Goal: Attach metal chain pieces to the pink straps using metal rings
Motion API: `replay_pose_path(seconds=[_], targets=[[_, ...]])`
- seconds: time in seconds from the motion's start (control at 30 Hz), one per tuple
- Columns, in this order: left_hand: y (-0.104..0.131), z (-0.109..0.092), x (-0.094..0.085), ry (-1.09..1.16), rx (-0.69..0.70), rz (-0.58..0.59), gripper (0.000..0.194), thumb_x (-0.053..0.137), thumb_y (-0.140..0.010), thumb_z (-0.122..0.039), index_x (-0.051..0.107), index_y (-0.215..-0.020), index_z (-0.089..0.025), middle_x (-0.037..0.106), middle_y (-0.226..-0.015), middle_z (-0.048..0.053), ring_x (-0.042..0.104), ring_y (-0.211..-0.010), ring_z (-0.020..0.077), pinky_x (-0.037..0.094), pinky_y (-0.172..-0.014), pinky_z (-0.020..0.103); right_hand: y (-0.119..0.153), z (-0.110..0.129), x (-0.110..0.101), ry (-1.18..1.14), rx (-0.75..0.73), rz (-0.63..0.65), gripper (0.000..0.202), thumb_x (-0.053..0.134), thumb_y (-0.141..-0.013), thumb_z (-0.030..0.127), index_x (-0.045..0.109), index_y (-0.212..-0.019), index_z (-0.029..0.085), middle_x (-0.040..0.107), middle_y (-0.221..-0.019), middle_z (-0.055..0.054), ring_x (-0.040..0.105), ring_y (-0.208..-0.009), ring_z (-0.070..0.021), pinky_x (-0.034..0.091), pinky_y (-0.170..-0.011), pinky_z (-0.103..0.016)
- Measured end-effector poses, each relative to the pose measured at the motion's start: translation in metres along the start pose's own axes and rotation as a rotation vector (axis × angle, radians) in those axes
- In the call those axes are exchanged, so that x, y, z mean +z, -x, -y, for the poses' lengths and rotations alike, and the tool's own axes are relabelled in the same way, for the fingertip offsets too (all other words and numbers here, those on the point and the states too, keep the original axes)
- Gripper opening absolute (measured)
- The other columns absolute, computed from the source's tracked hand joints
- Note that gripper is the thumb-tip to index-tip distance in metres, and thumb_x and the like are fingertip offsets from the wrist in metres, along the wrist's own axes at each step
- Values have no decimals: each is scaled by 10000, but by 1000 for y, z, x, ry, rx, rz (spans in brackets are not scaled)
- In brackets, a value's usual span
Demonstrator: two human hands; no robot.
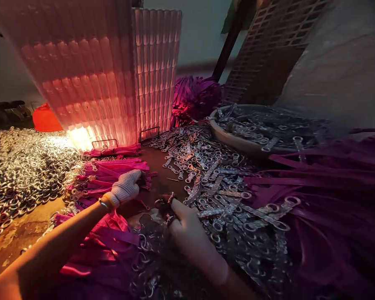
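Note:
My left hand (125, 187), in a white knitted glove with a yellow cuff, is closed over the end of a row of magenta straps (103, 177). Its fingertips lie in shadow, so what they hold cannot be made out. Lower and to the right, my right hand (187, 229) is closed round a small dark thing (166, 207) with shiny metal bits. Its exact kind is too dark to tell. Beside this hand spreads a heap of flat metal pieces with ringed ends (206, 166). More magenta straps (112, 237) lie below my left wrist.
A big pile of metal rings (28, 166) covers the left side. Ribbed translucent panels (96, 83) stand upright behind, by a lit red lamp (46, 118). At the back right sits a basin (228, 139) of metal pieces. Long purple straps (331, 208) fill the right.

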State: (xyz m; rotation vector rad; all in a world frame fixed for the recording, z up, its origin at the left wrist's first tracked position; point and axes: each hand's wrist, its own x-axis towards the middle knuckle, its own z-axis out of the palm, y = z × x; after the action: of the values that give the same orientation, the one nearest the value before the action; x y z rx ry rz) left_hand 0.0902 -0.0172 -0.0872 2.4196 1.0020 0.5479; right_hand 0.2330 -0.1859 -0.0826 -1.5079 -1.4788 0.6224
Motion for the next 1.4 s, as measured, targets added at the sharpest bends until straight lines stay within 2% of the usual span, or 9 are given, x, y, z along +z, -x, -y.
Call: replay_pose_path(seconds=[0.2,0.37,0.57,0.7,0.83,1.0,1.17,1.27,1.4], targets=[[52,-15,-48,468,-110,-84,197,606,-859,-295,630,-953,-124,664,-882,44,587,-809,140,478,-761,243,-5,24,13,269,-100,30,266,448,-716,57,643,-837,193,674,-788,-42,558,-710,-174,367,-627,-254],[95,-40,-62,574,-241,-54,291,645,-853,-416,664,-879,-127,628,-791,25,524,-710,115,433,-661,222,-6,54,26,585,-133,82,203,513,-722,37,626,-813,178,681,-823,-63,584,-712,-176,295,-613,-281],[131,-48,-60,653,-330,19,315,570,-892,-413,579,-735,-140,491,-619,-15,399,-565,89,337,-527,213,5,71,39,870,-281,153,149,520,-844,87,636,-845,180,670,-856,-82,588,-692,-196,268,-570,-318],[150,-48,-51,449,-232,50,199,538,-883,-280,621,-759,-148,592,-703,20,478,-645,123,372,-585,221,15,73,47,1001,-386,167,182,480,-893,89,623,-814,169,658,-848,-117,599,-700,-227,276,-554,-330],[164,-38,-37,325,-159,32,138,569,-818,-188,693,-880,-188,681,-840,46,585,-782,184,439,-719,261,20,75,53,956,-330,247,173,465,-895,75,614,-861,157,657,-866,-121,618,-711,-220,324,-561,-327],[165,-31,-36,502,-223,38,238,535,-902,-332,695,-880,-158,694,-838,58,587,-781,185,453,-723,273,18,87,41,785,-190,360,248,491,-818,51,613,-995,174,691,-960,-89,653,-818,-211,385,-634,-300],[169,-41,-42,302,-231,2,232,522,-881,-263,680,-753,-152,653,-706,37,531,-663,154,374,-621,247,13,93,33,790,-104,467,221,540,-776,81,613,-963,171,726,-860,-86,684,-780,-212,375,-602,-277],[171,-43,-40,215,-221,-1,204,509,-847,-207,679,-744,-157,651,-694,34,531,-649,154,347,-601,243,14,88,38,860,-185,448,89,562,-811,162,603,-890,168,719,-778,-95,693,-708,-229,370,-562,-281],[166,-41,-39,187,-114,24,166,527,-814,-171,659,-713,-169,643,-672,19,526,-624,141,341,-594,234,15,85,45,946,-314,466,110,546,-852,231,604,-892,147,716,-748,-131,697,-671,-256,368,-521,-284]])
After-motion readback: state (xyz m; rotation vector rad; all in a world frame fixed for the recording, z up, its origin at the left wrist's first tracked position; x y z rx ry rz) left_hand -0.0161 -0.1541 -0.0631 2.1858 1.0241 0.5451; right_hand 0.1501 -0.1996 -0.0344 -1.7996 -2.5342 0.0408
